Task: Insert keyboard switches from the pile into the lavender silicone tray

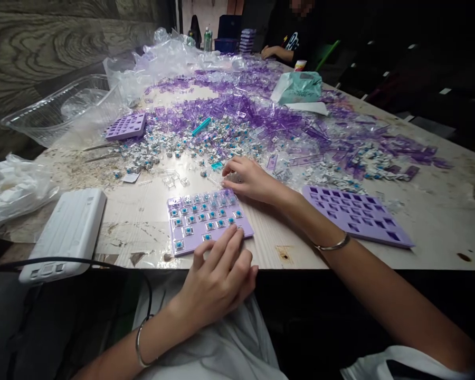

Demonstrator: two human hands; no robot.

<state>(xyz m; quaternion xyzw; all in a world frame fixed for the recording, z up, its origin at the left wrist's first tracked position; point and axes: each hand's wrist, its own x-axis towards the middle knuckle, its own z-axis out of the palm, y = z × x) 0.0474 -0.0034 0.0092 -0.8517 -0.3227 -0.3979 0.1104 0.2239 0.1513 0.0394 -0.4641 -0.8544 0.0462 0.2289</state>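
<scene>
A lilac plastic tray point(237, 228) lies at the table's front edge, most of its square holes filled with small blue-topped switches. My left hand point(217, 277) rests on the tray's near edge, fingers curled together, holding it. My right hand point(250, 179) sits just beyond the tray's far right corner, fingertips pinched on something too small to make out. A pile of loose switches point(190, 145) spreads behind the tray.
A second lilac tray point(356, 215), with empty holes, lies to the right; a third point(125, 125) sits back left. Purple clear plastic pieces point(269, 113) cover the middle. A white box point(69, 232) and clear tubs point(59, 108) stand left. Another person's hand point(269, 51) works at the far end.
</scene>
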